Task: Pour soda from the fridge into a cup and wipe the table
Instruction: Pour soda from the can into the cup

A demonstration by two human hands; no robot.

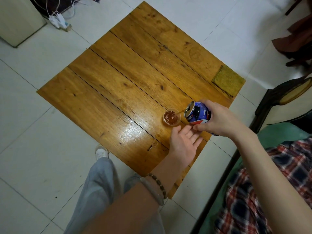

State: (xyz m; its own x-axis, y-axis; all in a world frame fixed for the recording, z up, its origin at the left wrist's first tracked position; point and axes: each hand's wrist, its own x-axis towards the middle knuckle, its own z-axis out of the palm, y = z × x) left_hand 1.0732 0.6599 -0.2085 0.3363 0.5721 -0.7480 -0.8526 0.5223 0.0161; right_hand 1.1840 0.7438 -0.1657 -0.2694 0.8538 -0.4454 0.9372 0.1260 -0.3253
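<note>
My right hand (219, 118) grips a blue soda can (198, 114), tipped to the left above the wooden table (118, 81). A thin brown stream runs from the can's mouth into a small clear cup (171, 117), which stands on the table and holds fizzing brown soda. My left hand (184, 140) lies flat and open, palm up, just below the cup, its fingertips under the can. A yellow-green cloth (228, 81) lies at the table's right corner.
A white box-like unit (18, 19) and a power strip with cables (58, 21) are at the far left on the tiled floor. A dark chair (287, 97) and a bed with a plaid cloth (270, 179) are on the right.
</note>
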